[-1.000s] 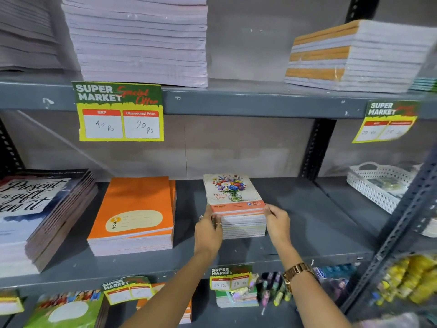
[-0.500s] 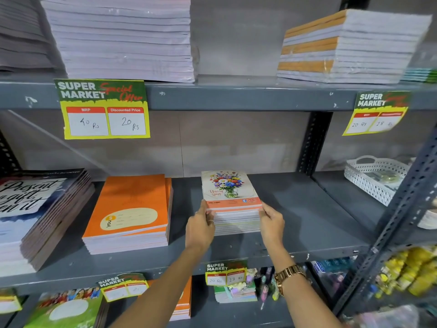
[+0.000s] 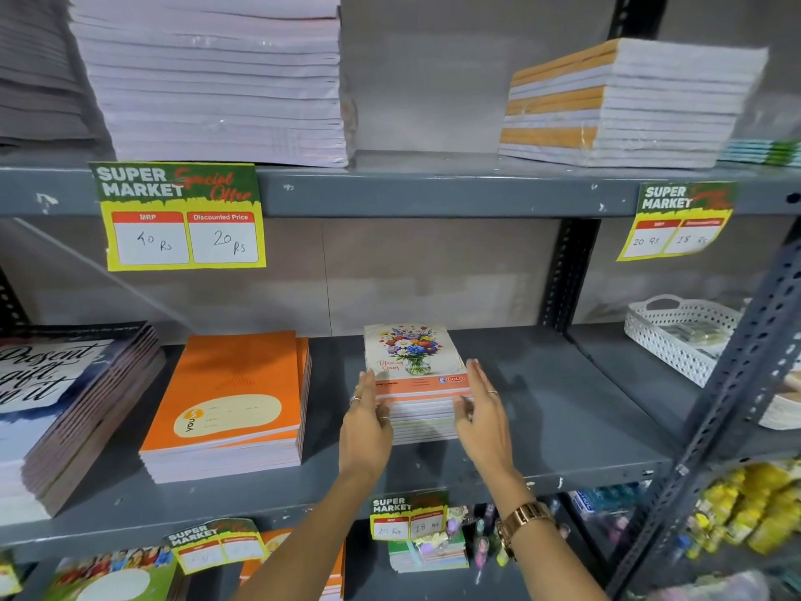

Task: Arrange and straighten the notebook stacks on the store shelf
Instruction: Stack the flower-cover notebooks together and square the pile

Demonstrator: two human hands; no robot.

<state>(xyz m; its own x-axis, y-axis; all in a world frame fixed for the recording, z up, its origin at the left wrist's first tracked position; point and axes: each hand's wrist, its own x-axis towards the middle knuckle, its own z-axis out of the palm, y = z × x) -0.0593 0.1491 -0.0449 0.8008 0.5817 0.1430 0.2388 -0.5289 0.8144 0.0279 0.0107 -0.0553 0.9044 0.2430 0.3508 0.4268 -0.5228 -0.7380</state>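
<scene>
Left hand [image 3: 366, 420] and right hand [image 3: 483, 412] flat, fingers straight, flanking floral notebook stack [image 3: 414, 383] mid-shelf; touching or just beside, unclear. Floral stack looks squared. Orange stack [image 3: 229, 405] beside it slightly fanned, likely left to straighten

On the grey metal middle shelf [image 3: 542, 409] sit three notebook stacks: one dark lettered-cover stack [image 3: 65, 405], one orange-covered stack [image 3: 229, 405], one flower-covered stack [image 3: 416, 383]. Two bare hands. Four yellow-green price tags.
</scene>
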